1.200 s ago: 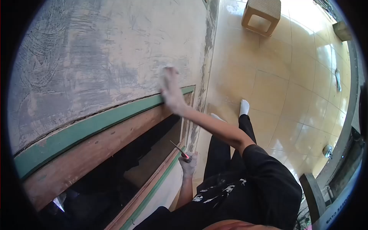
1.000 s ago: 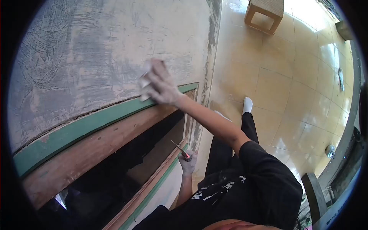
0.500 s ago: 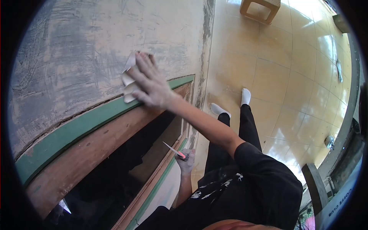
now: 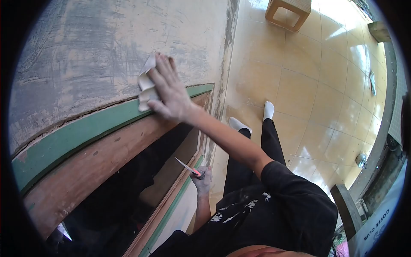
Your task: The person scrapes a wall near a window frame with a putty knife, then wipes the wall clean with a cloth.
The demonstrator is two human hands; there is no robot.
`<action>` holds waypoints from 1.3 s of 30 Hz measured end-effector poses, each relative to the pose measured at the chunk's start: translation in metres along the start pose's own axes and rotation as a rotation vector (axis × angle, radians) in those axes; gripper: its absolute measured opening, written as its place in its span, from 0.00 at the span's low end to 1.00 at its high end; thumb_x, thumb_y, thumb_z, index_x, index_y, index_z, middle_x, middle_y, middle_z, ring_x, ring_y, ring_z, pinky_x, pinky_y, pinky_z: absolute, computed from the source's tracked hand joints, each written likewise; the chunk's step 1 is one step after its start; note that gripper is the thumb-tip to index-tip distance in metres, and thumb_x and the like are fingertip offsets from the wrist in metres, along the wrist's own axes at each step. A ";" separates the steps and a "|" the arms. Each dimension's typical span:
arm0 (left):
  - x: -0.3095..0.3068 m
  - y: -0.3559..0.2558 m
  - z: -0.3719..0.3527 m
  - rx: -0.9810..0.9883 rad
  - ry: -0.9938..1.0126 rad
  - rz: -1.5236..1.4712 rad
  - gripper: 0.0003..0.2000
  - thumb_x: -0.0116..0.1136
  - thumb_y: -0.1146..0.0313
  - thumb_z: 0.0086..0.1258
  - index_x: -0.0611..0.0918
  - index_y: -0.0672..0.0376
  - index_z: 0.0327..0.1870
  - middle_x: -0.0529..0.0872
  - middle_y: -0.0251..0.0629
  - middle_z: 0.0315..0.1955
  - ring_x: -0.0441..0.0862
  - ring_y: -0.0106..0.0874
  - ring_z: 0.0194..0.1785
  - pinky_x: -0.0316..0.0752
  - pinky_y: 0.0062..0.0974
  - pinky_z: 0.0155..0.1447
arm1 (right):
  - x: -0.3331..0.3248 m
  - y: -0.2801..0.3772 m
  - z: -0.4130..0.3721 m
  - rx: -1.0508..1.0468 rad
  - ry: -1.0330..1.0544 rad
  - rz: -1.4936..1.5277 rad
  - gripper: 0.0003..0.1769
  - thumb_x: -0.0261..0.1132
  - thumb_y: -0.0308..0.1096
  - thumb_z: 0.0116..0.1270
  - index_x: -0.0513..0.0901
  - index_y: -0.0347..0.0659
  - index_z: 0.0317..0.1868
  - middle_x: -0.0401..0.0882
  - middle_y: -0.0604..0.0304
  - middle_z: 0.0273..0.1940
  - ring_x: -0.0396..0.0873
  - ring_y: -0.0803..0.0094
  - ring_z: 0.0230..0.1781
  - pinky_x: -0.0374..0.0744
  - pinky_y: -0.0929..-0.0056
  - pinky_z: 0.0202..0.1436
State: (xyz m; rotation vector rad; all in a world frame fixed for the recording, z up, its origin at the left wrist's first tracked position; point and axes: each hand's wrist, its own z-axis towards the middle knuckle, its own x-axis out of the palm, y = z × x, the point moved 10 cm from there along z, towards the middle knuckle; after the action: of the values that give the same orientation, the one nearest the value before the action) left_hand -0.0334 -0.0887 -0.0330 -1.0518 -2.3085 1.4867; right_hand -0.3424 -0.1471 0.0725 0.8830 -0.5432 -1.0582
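Note:
My right hand (image 4: 171, 94), white with dust, reaches across and presses a folded, off-white sheet of sandpaper (image 4: 147, 92) against the wall (image 4: 107, 43). The sheet sticks out on the left of the fingers, its lower end over the green trim (image 4: 85, 128) of an opening. Patchy grey and whitish filler covers that wall. Lower down, my left hand (image 4: 202, 182), also dusty, is closed round a thin-bladed scraper (image 4: 185, 165). Its narrow pale blade points up and left, and orange-red shows near the fingers. The palm side of both hands is hidden.
Below the green trim runs a bare wooden frame (image 4: 98, 158) with a dark opening (image 4: 128, 192) beneath. A tan plastic stool (image 4: 295, 21) stands on the yellow tiled floor (image 4: 299, 90). A grey post (image 4: 346, 207) and a printed bag (image 4: 381, 222) are at the lower right.
My right hand has shifted slightly up and to the right along the wall with the sheet. My left hand keeps its hold on the scraper. The view has turned a little.

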 end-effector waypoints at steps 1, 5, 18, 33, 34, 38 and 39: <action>-0.001 -0.002 0.001 0.015 0.011 -0.002 0.12 0.61 0.76 0.65 0.72 0.57 0.21 0.69 0.26 0.10 0.65 0.16 0.11 0.58 0.17 0.17 | -0.003 -0.014 0.007 -0.035 -0.045 -0.044 0.40 0.50 0.52 0.72 0.49 0.37 0.74 0.41 0.38 0.75 0.37 0.46 0.77 0.40 0.51 0.77; -0.003 0.005 -0.006 0.044 0.065 0.013 0.10 0.57 0.76 0.66 0.69 0.57 0.25 0.69 0.28 0.12 0.64 0.19 0.12 0.57 0.18 0.16 | -0.015 -0.160 -0.063 0.413 -0.149 -0.082 0.29 0.44 0.39 0.76 0.53 0.37 0.74 0.41 0.38 0.75 0.39 0.45 0.77 0.43 0.52 0.77; -0.016 -0.001 0.000 0.014 0.032 0.021 0.15 0.58 0.76 0.66 0.69 0.56 0.19 0.69 0.27 0.11 0.64 0.17 0.11 0.56 0.18 0.17 | -0.022 -0.076 0.023 0.304 -0.246 0.181 0.35 0.43 0.50 0.75 0.53 0.35 0.73 0.45 0.39 0.74 0.43 0.45 0.76 0.37 0.54 0.78; -0.025 -0.015 0.002 0.005 -0.005 -0.041 0.17 0.61 0.76 0.64 0.69 0.54 0.16 0.69 0.22 0.11 0.64 0.15 0.12 0.55 0.18 0.18 | -0.031 -0.065 0.043 0.251 -0.205 0.075 0.43 0.46 0.52 0.73 0.43 0.28 0.74 0.40 0.35 0.75 0.39 0.44 0.77 0.40 0.57 0.78; -0.024 -0.016 -0.001 0.010 0.001 -0.054 0.17 0.61 0.76 0.64 0.69 0.54 0.16 0.69 0.22 0.11 0.64 0.15 0.12 0.55 0.18 0.18 | -0.035 -0.095 0.026 0.363 -0.199 0.079 0.43 0.47 0.52 0.73 0.43 0.28 0.73 0.40 0.35 0.75 0.39 0.44 0.77 0.41 0.59 0.78; -0.018 -0.018 0.003 -0.006 0.038 -0.064 0.16 0.62 0.76 0.64 0.70 0.53 0.18 0.69 0.21 0.12 0.65 0.15 0.13 0.55 0.17 0.19 | -0.023 -0.088 -0.039 0.411 -0.015 0.083 0.39 0.51 0.41 0.73 0.45 0.27 0.73 0.41 0.35 0.75 0.40 0.43 0.77 0.44 0.59 0.77; -0.014 -0.015 0.000 -0.043 0.044 -0.089 0.15 0.62 0.76 0.64 0.70 0.53 0.19 0.69 0.21 0.12 0.65 0.14 0.14 0.55 0.16 0.20 | -0.020 -0.074 -0.055 0.397 0.007 0.060 0.36 0.51 0.37 0.73 0.47 0.29 0.73 0.43 0.36 0.74 0.42 0.45 0.76 0.47 0.61 0.76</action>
State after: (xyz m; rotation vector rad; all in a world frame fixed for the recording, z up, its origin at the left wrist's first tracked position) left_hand -0.0299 -0.1013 -0.0172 -0.9694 -2.3338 1.3732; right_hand -0.3470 -0.1249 -0.0196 1.2090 -0.7853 -0.9051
